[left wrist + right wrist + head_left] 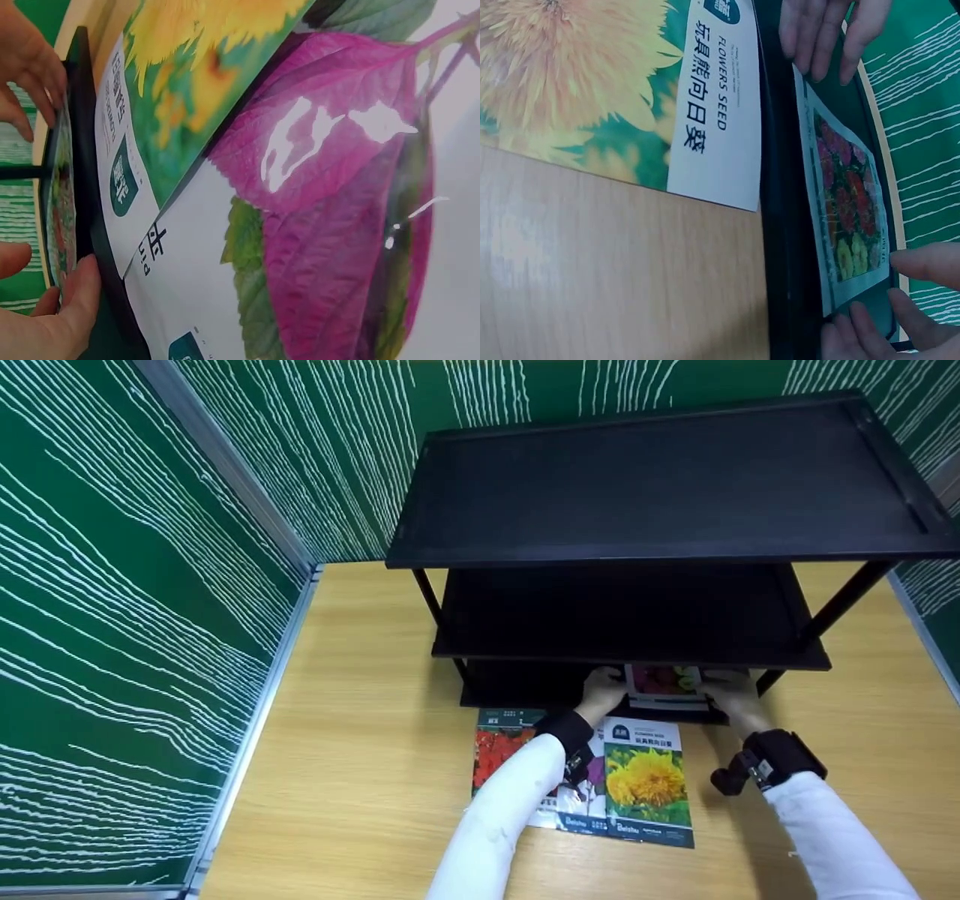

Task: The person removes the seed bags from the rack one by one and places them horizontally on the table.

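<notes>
A seed packet (664, 680) with red, pink and yellow-green flowers lies on the bottom shelf (517, 682) of a black rack, with pale packet edges showing beneath it in the head view. My left hand (602, 690) rests its fingers along the packet's left edge. On the opposite edge, my right hand (729, 691) touches with fingers and thumb spread. In the right wrist view, the left fingers (821, 37) look fairly straight beside the packet (847, 202), and the right fingers (866, 330) lie against its near end.
Larger seed packets lie before the rack: yellow sunflower (649, 780), purple leaf (596, 772) and red flower (499, 746), partly under my left forearm. The rack's middle shelf (630, 607) and top shelf (660, 487) overhang my hands. Green patterned panels (360, 450) enclose the wooden table (360, 735).
</notes>
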